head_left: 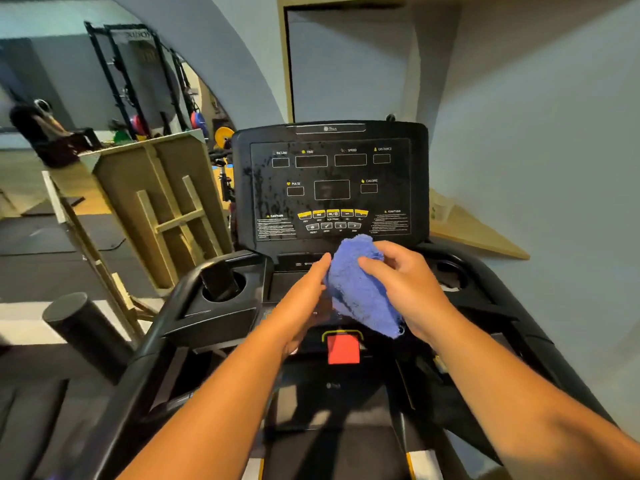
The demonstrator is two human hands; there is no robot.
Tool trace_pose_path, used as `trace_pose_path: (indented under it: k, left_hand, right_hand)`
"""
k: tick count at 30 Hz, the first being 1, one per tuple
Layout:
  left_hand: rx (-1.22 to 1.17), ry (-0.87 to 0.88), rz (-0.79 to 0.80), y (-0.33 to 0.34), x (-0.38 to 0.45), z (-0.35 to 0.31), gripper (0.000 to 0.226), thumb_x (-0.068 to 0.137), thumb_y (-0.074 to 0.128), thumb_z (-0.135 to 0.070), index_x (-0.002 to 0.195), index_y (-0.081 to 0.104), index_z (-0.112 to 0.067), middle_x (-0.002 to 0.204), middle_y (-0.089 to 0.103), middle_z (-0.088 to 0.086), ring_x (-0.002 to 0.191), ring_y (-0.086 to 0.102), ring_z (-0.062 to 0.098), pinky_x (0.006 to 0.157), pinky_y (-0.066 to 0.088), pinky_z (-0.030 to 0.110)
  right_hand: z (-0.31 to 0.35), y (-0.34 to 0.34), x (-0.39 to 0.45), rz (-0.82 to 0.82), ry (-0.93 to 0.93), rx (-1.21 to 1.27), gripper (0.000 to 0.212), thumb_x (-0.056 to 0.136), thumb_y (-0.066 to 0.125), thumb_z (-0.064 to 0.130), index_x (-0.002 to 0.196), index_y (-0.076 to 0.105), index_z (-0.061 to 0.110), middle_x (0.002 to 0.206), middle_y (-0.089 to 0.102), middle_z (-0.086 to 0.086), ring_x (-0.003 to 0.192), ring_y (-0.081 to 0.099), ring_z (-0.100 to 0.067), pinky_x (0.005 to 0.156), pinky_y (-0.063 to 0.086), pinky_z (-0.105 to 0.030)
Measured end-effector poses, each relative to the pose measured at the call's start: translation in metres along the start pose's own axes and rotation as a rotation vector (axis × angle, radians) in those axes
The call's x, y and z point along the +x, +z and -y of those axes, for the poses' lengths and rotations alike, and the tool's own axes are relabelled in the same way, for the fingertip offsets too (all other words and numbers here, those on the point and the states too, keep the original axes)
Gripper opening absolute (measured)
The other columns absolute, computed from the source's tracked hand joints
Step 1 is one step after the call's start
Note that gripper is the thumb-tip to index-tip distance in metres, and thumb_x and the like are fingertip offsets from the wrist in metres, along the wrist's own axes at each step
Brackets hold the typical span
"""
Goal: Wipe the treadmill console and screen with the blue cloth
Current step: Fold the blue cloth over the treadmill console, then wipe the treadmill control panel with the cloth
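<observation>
Left of the treadmill console [330, 188] we see a cup holder [221, 282] with a dark cylinder in it. Our left hand [304, 299], fingers straight and together, touches the blue cloth [358, 289], bunched just below the console, its long axis running from upper left to lower right. Our right hand [408, 285] grips the cloth's right side.

At my left a black steel weight rack [138, 81] stands behind a leaning light wooden board [166, 202].

Console [330, 183] reads INCLINE, TIME, SPEED, DISTANCE, PULSE, CALORIE, CAUTION.
</observation>
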State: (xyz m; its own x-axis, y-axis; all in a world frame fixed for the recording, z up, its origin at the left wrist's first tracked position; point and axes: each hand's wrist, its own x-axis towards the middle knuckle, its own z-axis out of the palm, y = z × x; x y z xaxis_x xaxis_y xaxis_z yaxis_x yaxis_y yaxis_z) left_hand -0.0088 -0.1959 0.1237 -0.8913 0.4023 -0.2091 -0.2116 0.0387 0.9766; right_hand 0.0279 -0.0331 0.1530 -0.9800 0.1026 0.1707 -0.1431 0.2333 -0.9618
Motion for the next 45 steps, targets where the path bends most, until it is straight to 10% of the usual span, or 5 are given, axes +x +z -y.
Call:
trace_pose_path:
  k: [5,12,18,24,45]
  left_hand:
    - [-0.407,0.085,0.239,-0.021,-0.016,-0.008,0.046,0.104,0.04,-0.043,0.141,0.053,-0.018,0.145,0.054,0.012,0.137,0.048,0.028,0.12,0.025,0.052]
    - [-0.28,0.474,-0.063,-0.015,-0.037,-0.075,0.026,0.1,0.056,-0.025,0.122,0.062,-0.014,0.122,0.07,0.013,0.113,0.067,0.031,0.097,0.052,0.05]
    - [0.06,0.191,-0.266,-0.014,-0.026,-0.042,0.016,0.094,0.061,-0.032,0.101,0.073,-0.023,0.099,0.077,0.003,0.097,0.072,0.027,0.085,0.055,0.044]
    - [0.369,0.052,-0.443,-0.041,-0.023,0.001,0.022,0.095,0.058,-0.037,0.09,0.066,-0.018,0.09,0.069,0.003,0.085,0.066,0.023,0.07,0.049,0.034]
    - [-0.066,-0.027,-0.428,-0.127,-0.015,0.049,0.046,0.105,0.033,-0.045,0.113,0.068,-0.016,0.104,0.075,0.005,0.095,0.07,0.024,0.086,0.056,0.04]
  right_hand:
    - [0.032,-0.002,0.001,0.118,-0.108,0.011,0.016,0.095,0.064,0.019,0.099,0.077,0.028,0.098,0.076,0.004,0.096,0.071,-0.017,0.087,0.054,-0.041]
    - [0.068,-0.017,0.005,0.055,-0.118,0.716,0.033,0.098,0.053,0.034,0.079,0.076,0.019,0.079,0.071,0.0,0.071,0.067,-0.013,0.063,0.052,-0.026]
    - [0.004,0.04,-0.003,0.131,0.413,0.944,0.069,0.088,0.043,0.077,0.093,0.082,0.02,0.098,0.077,-0.007,0.087,0.075,-0.023,0.083,0.053,-0.044]
    - [-0.038,0.057,-0.022,0.299,0.603,1.043,0.066,0.096,0.044,0.06,0.128,0.067,0.008,0.134,0.063,-0.019,0.123,0.061,-0.035,0.107,0.043,-0.049]
    - [-0.018,0.072,0.012,0.106,0.406,1.244,0.05,0.093,0.053,0.054,0.126,0.066,0.018,0.128,0.068,-0.01,0.12,0.063,-0.033,0.105,0.045,-0.05]
